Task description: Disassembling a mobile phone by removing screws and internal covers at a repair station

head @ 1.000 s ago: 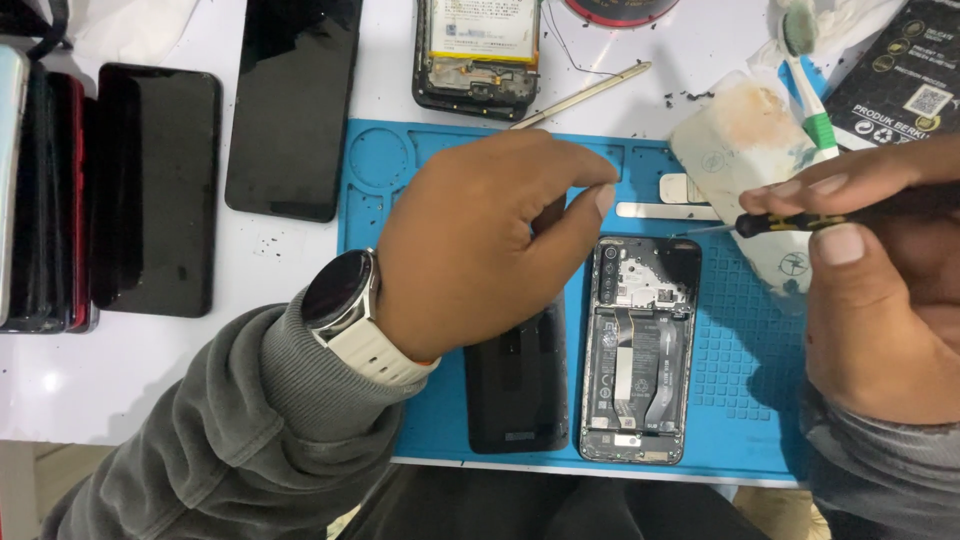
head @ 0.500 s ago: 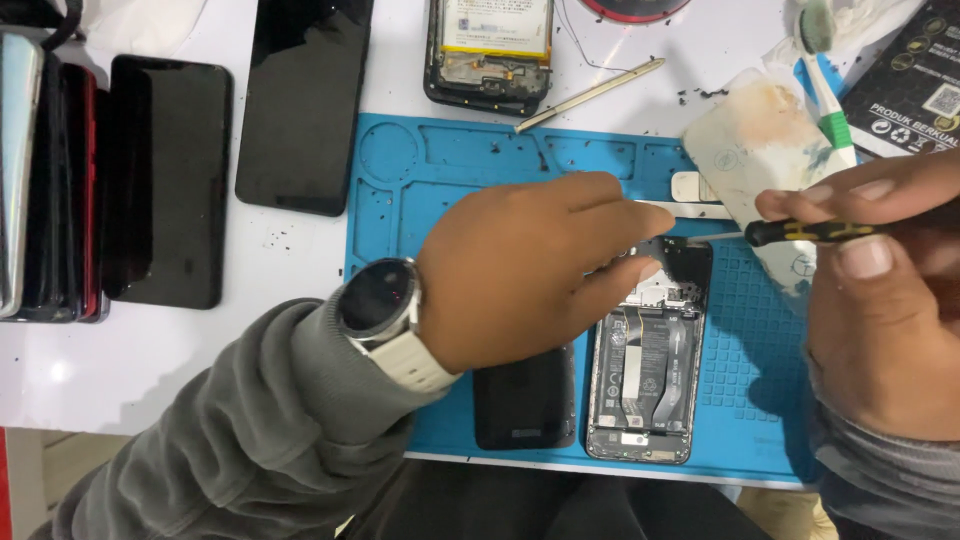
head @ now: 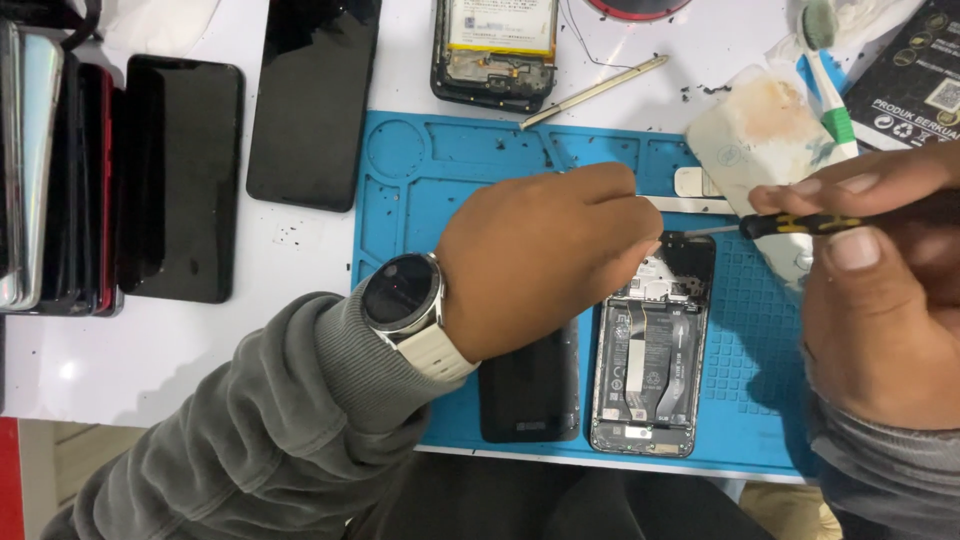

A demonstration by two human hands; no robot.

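Note:
An opened phone body (head: 650, 365) with its insides showing lies upright on the blue work mat (head: 420, 190). My left hand (head: 545, 255) reaches over from the left, its fingertips pinched at the phone's top left corner. A wristwatch (head: 405, 295) with a white strap is on that wrist. My right hand (head: 880, 290) grips a small yellow-and-black screwdriver (head: 770, 225), its tip touching the phone's top edge beside my left fingertips. A black rear cover (head: 530, 385) lies just left of the phone, partly under my left hand.
Dark phones (head: 185, 175) and one taller phone (head: 315, 100) lie left of the mat, with several more stacked at the far left. Another opened phone (head: 495, 45), a thin metal stick (head: 595, 90), a stained cloth (head: 760, 140) and a green-white toothbrush (head: 825, 75) lie behind.
My left hand has moved right until its fingertips reach the phone's top corner. My right hand has brought the screwdriver tip down and left onto the phone's top edge.

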